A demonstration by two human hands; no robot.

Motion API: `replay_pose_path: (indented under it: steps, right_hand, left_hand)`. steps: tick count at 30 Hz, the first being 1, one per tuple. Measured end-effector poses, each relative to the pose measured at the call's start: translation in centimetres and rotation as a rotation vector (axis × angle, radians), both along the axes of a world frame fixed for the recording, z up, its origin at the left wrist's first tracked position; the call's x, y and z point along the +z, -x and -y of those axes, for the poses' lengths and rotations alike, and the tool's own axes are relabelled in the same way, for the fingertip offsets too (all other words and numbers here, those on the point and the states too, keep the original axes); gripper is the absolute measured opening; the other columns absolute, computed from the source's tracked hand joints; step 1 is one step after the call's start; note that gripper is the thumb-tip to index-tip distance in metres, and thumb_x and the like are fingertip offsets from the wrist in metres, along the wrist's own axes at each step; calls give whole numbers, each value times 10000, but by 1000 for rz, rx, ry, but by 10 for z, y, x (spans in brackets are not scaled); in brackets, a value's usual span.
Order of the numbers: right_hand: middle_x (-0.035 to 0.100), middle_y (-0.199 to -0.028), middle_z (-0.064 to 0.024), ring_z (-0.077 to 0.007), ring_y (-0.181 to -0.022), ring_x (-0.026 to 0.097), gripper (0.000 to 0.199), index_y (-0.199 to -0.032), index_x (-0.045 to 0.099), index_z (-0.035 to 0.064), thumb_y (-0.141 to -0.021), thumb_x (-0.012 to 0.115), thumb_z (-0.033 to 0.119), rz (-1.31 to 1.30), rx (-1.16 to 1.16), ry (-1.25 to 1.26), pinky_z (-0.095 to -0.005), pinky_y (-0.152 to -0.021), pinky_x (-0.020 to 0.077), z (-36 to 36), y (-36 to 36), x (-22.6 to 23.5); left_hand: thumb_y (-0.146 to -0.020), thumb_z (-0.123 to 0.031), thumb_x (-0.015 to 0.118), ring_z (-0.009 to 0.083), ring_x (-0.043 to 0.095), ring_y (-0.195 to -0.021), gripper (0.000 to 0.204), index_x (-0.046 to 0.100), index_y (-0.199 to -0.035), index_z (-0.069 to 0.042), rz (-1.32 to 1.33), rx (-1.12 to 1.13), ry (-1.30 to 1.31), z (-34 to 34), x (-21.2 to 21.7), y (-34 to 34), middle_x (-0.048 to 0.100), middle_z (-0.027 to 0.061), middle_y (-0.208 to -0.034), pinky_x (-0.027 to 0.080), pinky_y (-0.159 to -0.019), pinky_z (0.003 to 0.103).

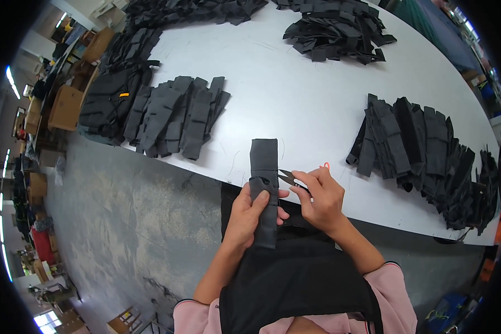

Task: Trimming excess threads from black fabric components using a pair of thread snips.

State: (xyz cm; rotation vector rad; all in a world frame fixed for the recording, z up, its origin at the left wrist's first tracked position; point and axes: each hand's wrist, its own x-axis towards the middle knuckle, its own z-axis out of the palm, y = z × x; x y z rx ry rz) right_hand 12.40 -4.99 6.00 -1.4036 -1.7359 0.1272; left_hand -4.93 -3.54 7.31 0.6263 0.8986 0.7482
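My left hand (246, 214) grips a dark grey fabric strap (264, 155), its thumb on the front and its fingertips showing past the right edge. The strap is held upright at the table's near edge, with a folded part just above my thumb. In my right hand (324, 203) is a small pair of thread snips (286, 177) with dark blades. A small orange-red loop (326, 165) shows above that hand. The blades are parted and their tips meet the strap's right edge; whether a thread lies between them is too small to tell.
Bundles of similar straps lie on the white table (250, 89): a left pile (178, 114), a right pile (398, 131) and a far pile (339, 30). A black backpack (111, 97) sits at the left edge. Loose threads are scattered about. Cardboard boxes (67, 106) stand beyond, at left.
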Motion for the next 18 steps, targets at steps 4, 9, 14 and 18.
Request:
replay_pose_path:
  steps: [4, 9, 14, 18]
  right_hand:
    - [502, -731, -39, -182, -540, 488, 298, -944, 640, 62, -657, 720, 47, 16, 0, -8, -296, -469, 366, -3, 2, 1]
    - [491, -718, -37, -182, -528, 479, 283, -939, 642, 64, -665, 710, 50, 78, -8, -62, -302, -460, 356, -5, 3, -2]
    - [508, -730, -37, -179, -532, 490, 278, -942, 646, 64, -672, 709, 52, -6, -26, -34, -294, -465, 374, 1, 2, -6]
    - [523, -741, -37, -178, -531, 498, 272, -946, 648, 60, -681, 708, 55, 1, -33, -8, -283, -465, 386, 4, 2, -2]
  left_hand:
    - [-963, -195, 465, 205, 647, -671, 292, 406, -1154, 18, 15, -16, 14, 2, 3, 0, 612, 199, -1050, 539, -564, 276]
    - [-955, -216, 489, 201, 648, -659, 315, 408, -1152, 16, 42, -16, 21, 4, 1, 0, 613, 208, -1044, 544, -560, 275]
    - [-955, -215, 490, 199, 650, -655, 313, 409, -1146, 19, 43, -35, 33, 5, 2, -3, 614, 208, -1043, 545, -559, 270]
    - [-955, -208, 490, 199, 650, -659, 313, 402, -1147, 23, 30, -31, 13, 6, -1, -2, 615, 205, -1043, 545, -563, 273]
